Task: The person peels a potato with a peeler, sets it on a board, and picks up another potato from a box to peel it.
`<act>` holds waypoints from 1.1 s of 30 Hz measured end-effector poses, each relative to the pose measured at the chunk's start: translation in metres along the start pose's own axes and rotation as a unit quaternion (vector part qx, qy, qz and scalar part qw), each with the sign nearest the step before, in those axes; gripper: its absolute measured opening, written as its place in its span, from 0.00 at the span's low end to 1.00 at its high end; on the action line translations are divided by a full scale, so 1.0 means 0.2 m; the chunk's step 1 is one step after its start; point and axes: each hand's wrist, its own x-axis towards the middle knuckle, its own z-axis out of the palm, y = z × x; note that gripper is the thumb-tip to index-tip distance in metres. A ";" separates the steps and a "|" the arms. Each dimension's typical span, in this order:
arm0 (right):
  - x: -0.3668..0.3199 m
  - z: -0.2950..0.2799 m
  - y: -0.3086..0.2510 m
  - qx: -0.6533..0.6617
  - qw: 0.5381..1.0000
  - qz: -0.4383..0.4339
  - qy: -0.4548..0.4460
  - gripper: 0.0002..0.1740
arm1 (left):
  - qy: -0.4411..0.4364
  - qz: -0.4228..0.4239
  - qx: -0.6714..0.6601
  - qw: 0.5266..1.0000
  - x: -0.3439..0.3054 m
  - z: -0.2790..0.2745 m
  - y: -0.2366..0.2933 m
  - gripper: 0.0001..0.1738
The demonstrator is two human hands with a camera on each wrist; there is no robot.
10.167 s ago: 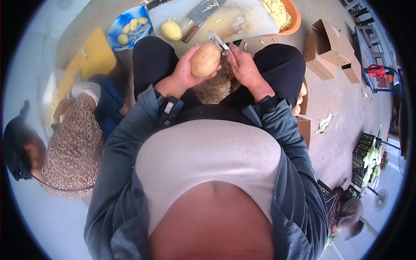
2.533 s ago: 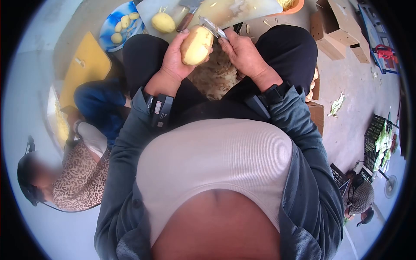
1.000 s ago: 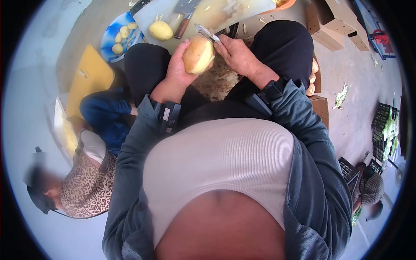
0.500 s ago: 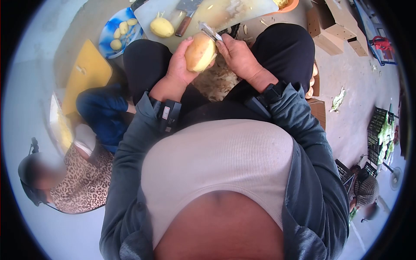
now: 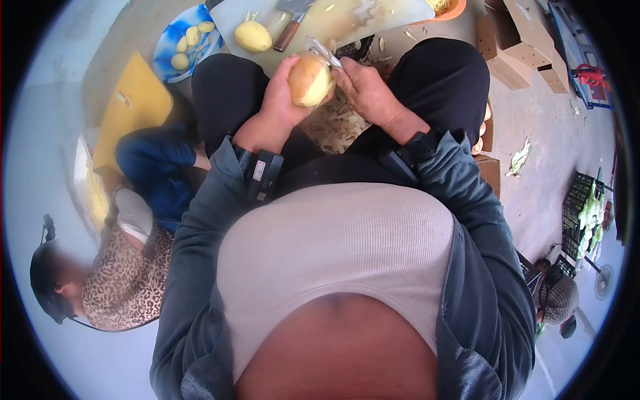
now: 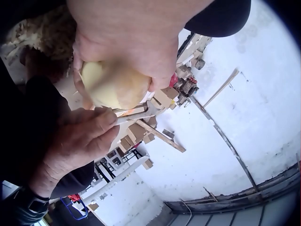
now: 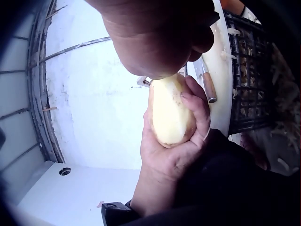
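My left hand (image 5: 279, 100) grips a large potato (image 5: 308, 83) over my lap, fingers wrapped round its side. Brown skin covers its upper left, while its lower right is bare and pale yellow. In the right wrist view a broad peeled face of the potato (image 7: 170, 110) shows. A metal peeler (image 5: 322, 51) is in my right hand (image 5: 368, 92), its head at the potato's far end. From the left wrist, the peeler (image 6: 136, 115) lies close along the potato's side. A peeled potato (image 5: 253, 36) and a wooden-handled cleaver (image 5: 287, 36) lie on the white cutting board (image 5: 360, 25).
Peelings (image 5: 333, 125) lie in a heap between my knees. A blue-and-white basin (image 5: 163, 57) with several small potatoes stands left of the board. An orange basin (image 5: 456, 12) and cardboard boxes (image 5: 507, 60) stand right. Another person (image 5: 127, 280) sits at my left, near a yellow panel (image 5: 133, 107).
The potato, all brown-skinned ten seconds ago, is now partly peeled. It has been turned in my left hand, bringing unpeeled skin upward. The peeler stays in my right hand near its far end.
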 end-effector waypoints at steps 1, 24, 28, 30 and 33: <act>0.00 0.01 0.00 0.045 0.999 0.001 -0.009 0.14 | -0.005 0.000 0.001 1.000 0.00 0.00 0.01 0.23; -0.02 0.05 -0.03 -0.047 0.994 -0.023 -0.100 0.11 | 0.101 0.016 -0.012 0.995 0.04 0.01 0.00 0.25; -0.04 0.07 -0.05 -0.013 0.987 -0.083 -0.140 0.12 | 0.054 0.029 -0.064 0.996 0.07 -0.01 0.00 0.28; -0.04 0.06 -0.04 -0.009 0.983 -0.079 -0.168 0.12 | 0.051 0.029 -0.104 0.993 0.07 -0.03 0.01 0.28; -0.05 0.05 -0.05 0.034 0.979 -0.064 -0.192 0.13 | 0.016 0.028 -0.159 0.987 0.08 -0.06 0.03 0.29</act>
